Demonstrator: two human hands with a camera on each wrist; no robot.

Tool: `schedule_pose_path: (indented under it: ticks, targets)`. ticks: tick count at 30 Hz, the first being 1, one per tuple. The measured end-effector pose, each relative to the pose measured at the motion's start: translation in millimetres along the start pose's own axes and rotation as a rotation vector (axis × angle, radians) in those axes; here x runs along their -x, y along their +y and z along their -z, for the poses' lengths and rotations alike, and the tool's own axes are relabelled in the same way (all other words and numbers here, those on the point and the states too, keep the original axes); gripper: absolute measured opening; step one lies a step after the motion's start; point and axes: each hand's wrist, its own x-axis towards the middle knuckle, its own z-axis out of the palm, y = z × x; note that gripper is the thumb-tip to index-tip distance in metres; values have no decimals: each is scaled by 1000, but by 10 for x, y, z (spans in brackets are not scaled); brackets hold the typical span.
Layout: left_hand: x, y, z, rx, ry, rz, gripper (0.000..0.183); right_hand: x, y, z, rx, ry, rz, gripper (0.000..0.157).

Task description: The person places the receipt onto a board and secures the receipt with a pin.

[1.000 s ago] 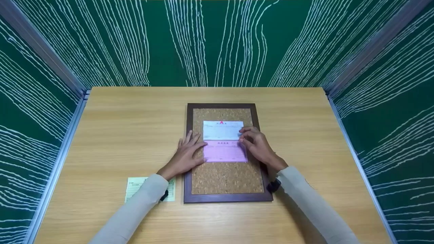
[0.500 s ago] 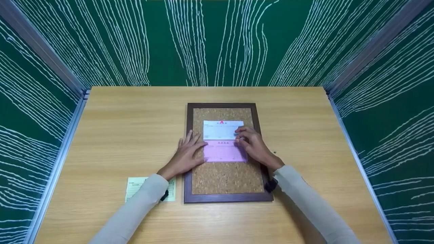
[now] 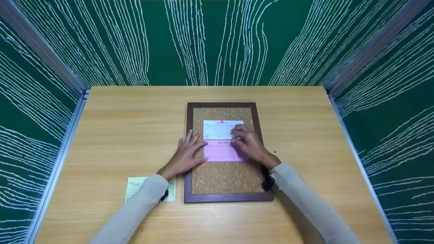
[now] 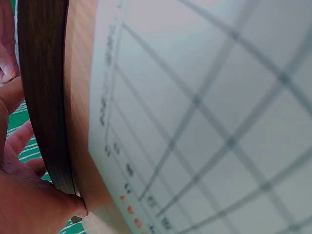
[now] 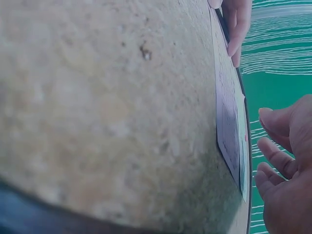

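Note:
My left hand (image 3: 186, 152) lies spread over the left edge of a framed corkboard (image 3: 227, 178), thumb and forefinger at the left edge of a pink printed slip (image 3: 220, 152). A white printed slip (image 3: 217, 130) sits directly above the pink one, with a red pin (image 3: 221, 121) at its top middle. My right hand (image 3: 249, 142) is over the right part of both slips, thumb and forefinger brought together. A tiny orange-red tip shows at those fingertips, seemingly a pin, mostly hidden by the fingers. In the right wrist view its other fingers (image 5: 275, 170) curl loosely.
A pale green printed slip (image 3: 135, 186) lies on the wooden table (image 3: 135, 135) left of the board, partly under my left forearm. A small green speck, perhaps a pin (image 3: 275, 151), lies right of the board. Green panels (image 3: 217, 40) with white lines surround the table.
My right hand has moved left across the slips, from their right edge towards the middle. The left hand and the slips have stayed in place.

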Motion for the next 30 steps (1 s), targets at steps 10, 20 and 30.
schedule_pose_path:
  ticks: [10,20,30]
  targets:
    - [16,23,20,13,15,-11,61,-90,-7,-67,36,-22,13,9]
    - [38,50,21,15,19,-7,60,-140,-32,-154,-7,-56,-59,11]
    - [17,42,22,12,16,-4,60,-187,-67,-206,25,-46,-54,12]
